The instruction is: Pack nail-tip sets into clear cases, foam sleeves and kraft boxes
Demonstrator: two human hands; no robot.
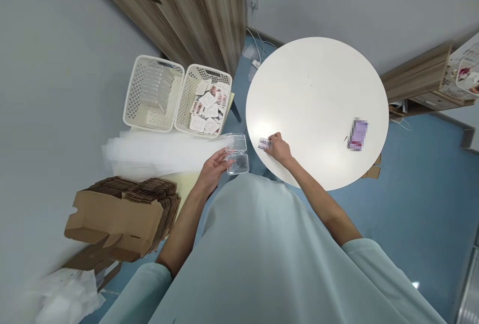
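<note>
My left hand (214,169) is closed on a clear plastic hinged box (238,163), its lid swung up and away from the base. The box is held left of the round table's edge. At the table's near left edge, my right hand (279,149) pinches a small card with rows of nail-shaped pieces (264,144), which look like press-on nails. The card is just above or on the tabletop; I cannot tell which. Similar cards (208,107) lie heaped in a white perforated basket (179,114) to the left.
A second basket (129,94) holds several clear plastic boxes (154,87). Translucent white sheets (160,152) lie below the baskets, with flattened brown cardboard boxes (116,219) nearer me. On the round white table (318,89) sits a blurred purple object (358,134). A wooden cabinet (194,9) stands behind.
</note>
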